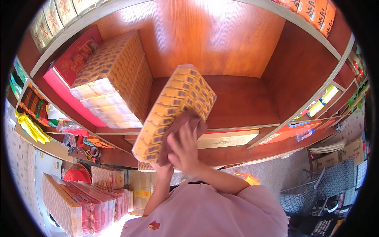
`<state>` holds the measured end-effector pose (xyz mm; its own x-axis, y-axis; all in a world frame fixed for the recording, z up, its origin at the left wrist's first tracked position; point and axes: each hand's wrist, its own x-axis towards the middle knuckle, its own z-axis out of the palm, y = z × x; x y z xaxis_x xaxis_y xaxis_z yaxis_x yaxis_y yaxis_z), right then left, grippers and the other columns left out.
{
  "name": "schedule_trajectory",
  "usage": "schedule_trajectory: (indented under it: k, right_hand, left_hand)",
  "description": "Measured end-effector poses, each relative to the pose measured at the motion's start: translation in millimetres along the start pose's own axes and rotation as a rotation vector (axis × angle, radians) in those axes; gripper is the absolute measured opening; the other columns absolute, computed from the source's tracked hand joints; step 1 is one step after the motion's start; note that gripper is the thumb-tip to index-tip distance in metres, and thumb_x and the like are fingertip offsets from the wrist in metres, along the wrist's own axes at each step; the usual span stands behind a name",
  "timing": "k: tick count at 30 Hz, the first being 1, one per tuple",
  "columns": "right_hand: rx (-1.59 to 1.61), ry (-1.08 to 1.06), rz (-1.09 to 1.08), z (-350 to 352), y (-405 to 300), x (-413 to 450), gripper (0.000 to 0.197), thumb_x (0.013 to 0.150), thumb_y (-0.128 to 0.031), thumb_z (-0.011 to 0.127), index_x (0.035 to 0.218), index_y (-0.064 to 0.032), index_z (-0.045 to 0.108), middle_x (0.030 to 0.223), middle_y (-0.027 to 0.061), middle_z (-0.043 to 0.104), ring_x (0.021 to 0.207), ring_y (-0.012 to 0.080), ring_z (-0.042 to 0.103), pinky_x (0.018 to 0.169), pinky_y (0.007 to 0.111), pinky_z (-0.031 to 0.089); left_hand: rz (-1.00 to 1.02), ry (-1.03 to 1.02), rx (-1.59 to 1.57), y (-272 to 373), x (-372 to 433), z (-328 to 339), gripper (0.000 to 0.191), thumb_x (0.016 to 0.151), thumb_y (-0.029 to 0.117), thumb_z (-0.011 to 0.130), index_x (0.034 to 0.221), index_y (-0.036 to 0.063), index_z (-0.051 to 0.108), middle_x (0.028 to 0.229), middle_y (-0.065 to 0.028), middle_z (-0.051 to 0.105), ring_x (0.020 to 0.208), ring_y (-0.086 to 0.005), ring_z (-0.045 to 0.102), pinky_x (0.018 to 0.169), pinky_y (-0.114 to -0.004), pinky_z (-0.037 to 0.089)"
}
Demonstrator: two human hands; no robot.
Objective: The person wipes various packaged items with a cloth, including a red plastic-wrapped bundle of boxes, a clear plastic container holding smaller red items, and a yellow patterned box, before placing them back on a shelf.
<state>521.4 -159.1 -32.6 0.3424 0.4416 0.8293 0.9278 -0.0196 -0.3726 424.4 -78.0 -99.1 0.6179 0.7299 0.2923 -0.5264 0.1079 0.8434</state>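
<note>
A carton-shaped pack of small yellow patterned boxes in clear wrap [165, 118] stands tilted before me. My left hand [162, 169] grips its lower end, partly hidden behind it. My right hand [185, 148] presses a dark brown cloth [179, 130] against the pack's face, its fingers spread over the cloth and slightly blurred. Behind the pack is a reddish-brown wooden shelf compartment [242, 100]. On its left side, a stack of similar yellow packs [127, 74] stands beside a large red box [78, 56].
Pale-edged shelf boards curve around the compartment. A flat cream box [228, 139] lies on the shelf below. Yellow gloves [31, 127] hang over the left shelf edge. Wrapped red boxes [97, 204] stand at lower left. A patterned folding chair [299, 198] is at lower right, and an orange plastic object [250, 178] on the floor.
</note>
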Motion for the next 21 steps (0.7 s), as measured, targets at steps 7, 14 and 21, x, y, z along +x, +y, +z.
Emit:
schedule_trajectory:
  k: [7,14,21]
  right_hand:
    - [-0.218,-0.054,0.184,-45,27,51,0.063,0.091,-0.042,0.057,0.147,-0.0156,0.045,0.156,0.0262,0.028,0.145,0.0468,0.024,0.112,0.067,0.014]
    - [0.659,0.528,0.694,-39,52,55,0.059,0.105,-0.025,0.045,0.155,-0.0053,0.021,0.159,0.0134,0.024,0.146,0.0274,0.025,0.118,0.04,0.021]
    - [1.139,0.458,1.18,-17,-47,-27,0.055,0.108,-0.031,0.037,0.154,-0.0077,0.022,0.15,0.0076,0.037,0.136,0.0194,0.037,0.113,0.033,0.031]
  left_hand:
    - [-0.126,-0.008,-0.391,4,-9,-3,0.088,0.078,0.012,0.073,0.148,0.006,0.02,0.141,-0.0144,0.041,0.129,-0.0303,0.048,0.105,-0.044,0.046]
    - [-0.118,0.019,-0.356,11,-22,30,0.085,0.079,0.023,0.07,0.146,0.0051,0.022,0.135,-0.0149,0.045,0.122,-0.0303,0.054,0.103,-0.046,0.049]
    - [-0.203,0.044,-0.315,-16,-20,24,0.081,0.078,0.053,0.06,0.135,-0.0019,0.043,0.12,-0.0151,0.057,0.114,-0.0288,0.058,0.093,-0.038,0.05]
